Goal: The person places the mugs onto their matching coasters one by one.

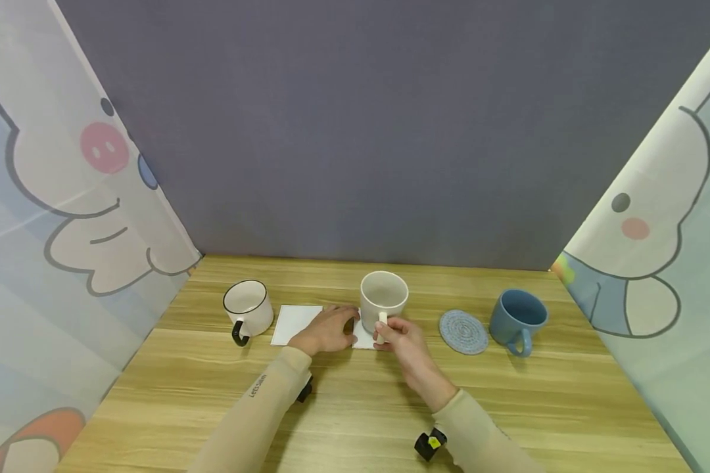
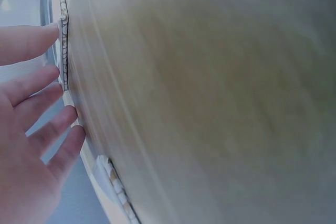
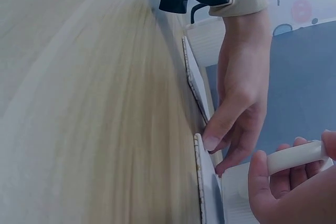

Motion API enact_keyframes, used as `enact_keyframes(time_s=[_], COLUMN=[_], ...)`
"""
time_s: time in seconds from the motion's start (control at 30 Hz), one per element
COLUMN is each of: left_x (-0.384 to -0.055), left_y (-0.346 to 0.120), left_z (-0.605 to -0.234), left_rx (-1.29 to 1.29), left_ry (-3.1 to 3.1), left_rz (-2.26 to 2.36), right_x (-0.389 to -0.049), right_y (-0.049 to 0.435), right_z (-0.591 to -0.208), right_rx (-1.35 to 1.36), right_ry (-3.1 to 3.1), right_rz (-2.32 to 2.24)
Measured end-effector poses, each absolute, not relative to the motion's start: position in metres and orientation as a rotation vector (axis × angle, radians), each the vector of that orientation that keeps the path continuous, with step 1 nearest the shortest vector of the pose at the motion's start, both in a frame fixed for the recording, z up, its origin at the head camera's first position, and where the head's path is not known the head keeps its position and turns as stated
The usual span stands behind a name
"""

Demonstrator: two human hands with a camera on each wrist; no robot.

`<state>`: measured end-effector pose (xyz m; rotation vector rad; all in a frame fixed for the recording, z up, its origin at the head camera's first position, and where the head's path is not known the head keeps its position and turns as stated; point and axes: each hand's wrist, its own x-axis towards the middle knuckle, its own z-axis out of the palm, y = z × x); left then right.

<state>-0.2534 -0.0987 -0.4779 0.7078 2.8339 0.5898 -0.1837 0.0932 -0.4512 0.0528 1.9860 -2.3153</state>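
A cream mug [image 1: 384,293] stands over a white square coaster [image 1: 363,340] near the middle of the table; its base seems to rest on it. My right hand [image 1: 408,345] pinches the mug's handle [image 3: 295,158] between thumb and fingers. At the coaster's left edge, my left hand [image 1: 329,330] rests with its thumb and fingers apart and fairly straight. In the left wrist view the fingertips [image 2: 65,116] of that hand lie along the edge side. Another white square coaster [image 1: 296,322] lies just left of the left hand.
On the left stands a white mug [image 1: 248,305] with a black rim and black handle. To the right lie a round blue woven coaster [image 1: 463,332] and, beside it, a blue mug [image 1: 516,318]. A grey panel [image 1: 355,131] rises behind the wooden table [image 1: 355,407], with printed curtains at both sides.
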Motion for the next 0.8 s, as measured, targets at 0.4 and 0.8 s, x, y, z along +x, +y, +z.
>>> enact_keyframes(time_s=[0.4, 0.8], left_x=[-0.2536, -0.2523], left_y=[-0.0997, -0.1008], left_z=[-0.4768, -0.4757], left_rx=[0.723, 0.717], left_ry=[2.843, 2.834], left_rz=[0.667, 0.707], right_x=[-0.1839, -0.1753], right_y=[0.0874, 0.0851], right_z=[-0.4608, -0.4566], right_rx=[0.063, 0.045], right_ry=[2.053, 2.074], right_rz=[-2.246, -2.211])
